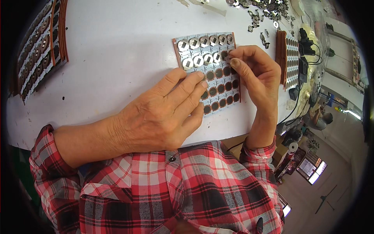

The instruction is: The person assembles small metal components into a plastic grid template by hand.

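- Resting spread on the sheet (pixel 214 81) at the head view's 1 o'clock, the left hand (pixel 159 113) could skew it by pressing unevenly.
- Right hand (pixel 260 76): narrow grip at the sheet's 2 o'clock edge, cannot tell what's held; a slip could jolt caps (pixel 198 59).
- Table (pixel 117 58) room: widest toward 11 o'clock; tighter at 2, beside a stack (pixel 281 58); near edge at 6.

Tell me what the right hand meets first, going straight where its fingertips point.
Probably the rightmost silver clip in the second row of the panel; how high the right hand sits is unclear.
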`<state>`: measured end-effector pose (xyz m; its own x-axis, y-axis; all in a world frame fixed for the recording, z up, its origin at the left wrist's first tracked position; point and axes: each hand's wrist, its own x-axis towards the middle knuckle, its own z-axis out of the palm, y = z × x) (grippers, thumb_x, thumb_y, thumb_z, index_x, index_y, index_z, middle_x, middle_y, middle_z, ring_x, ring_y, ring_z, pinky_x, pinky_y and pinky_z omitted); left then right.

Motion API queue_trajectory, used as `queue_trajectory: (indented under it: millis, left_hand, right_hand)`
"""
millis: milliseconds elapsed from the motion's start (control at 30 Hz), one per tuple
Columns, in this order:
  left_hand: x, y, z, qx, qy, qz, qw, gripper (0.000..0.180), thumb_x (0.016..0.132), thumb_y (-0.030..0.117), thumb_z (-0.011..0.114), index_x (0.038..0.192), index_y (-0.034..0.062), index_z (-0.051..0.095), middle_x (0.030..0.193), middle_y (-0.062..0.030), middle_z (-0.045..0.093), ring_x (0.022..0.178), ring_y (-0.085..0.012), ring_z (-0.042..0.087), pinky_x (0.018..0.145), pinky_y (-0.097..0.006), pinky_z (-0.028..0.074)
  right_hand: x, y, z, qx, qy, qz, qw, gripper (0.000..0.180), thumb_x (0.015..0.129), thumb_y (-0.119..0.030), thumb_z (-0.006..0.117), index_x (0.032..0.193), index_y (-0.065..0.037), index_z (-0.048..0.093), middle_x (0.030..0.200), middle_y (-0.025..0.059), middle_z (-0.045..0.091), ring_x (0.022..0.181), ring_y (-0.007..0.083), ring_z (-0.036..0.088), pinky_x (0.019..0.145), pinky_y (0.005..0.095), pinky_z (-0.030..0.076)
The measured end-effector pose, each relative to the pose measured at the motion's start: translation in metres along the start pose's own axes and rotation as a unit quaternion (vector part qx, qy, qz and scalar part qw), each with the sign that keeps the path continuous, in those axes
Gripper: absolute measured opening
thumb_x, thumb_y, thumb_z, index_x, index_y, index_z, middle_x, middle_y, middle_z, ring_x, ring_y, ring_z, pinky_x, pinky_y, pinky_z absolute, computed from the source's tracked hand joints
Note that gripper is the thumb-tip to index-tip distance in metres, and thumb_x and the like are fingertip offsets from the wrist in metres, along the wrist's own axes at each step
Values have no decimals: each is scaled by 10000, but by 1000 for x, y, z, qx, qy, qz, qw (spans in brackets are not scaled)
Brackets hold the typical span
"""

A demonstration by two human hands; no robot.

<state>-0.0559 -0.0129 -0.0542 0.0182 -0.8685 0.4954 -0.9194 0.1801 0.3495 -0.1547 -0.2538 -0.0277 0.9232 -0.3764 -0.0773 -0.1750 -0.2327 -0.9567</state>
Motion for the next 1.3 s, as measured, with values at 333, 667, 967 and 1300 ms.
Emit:
queue_trajectory:
  millis: [333,667,967,1300]
  left_hand:
    - [0,1,0,8,-3,-1,1000,215,793,83,738,979,-22,722,1203,-268,720,1221,-418,676,1018,-533,552]
    - [9,10,-2,53,-64,12,996,440,746,211,818,1101,-24,709,1282,-241,699,1266,-365,652,1044,-519,530]
    - [23,30,1,83,-147,-68,983,706,781,385,813,1344,-20,681,1471,-256,593,1448,-383,487,1097,-558,425]
    - [19,27,1,80,-153,-59,983,725,790,399,799,1363,-26,674,1473,-276,586,1445,-397,488,1100,-544,427]
  right_hand:
    - [15,-15,-4,-197,-96,-49,975,114,982,15,729,1096,14,741,931,-21,714,813,34,626,695,187,490]
    - [-3,7,12,-94,39,-58,993,150,974,18,747,1124,27,755,935,2,740,833,32,662,695,166,503]
    - [-1,13,11,-164,44,-86,982,120,958,38,747,1076,21,758,908,-21,687,788,19,611,681,170,475]
    - [4,8,7,-37,59,-13,998,165,986,-1,731,1148,21,749,890,-21,709,710,-2,576,591,159,421]
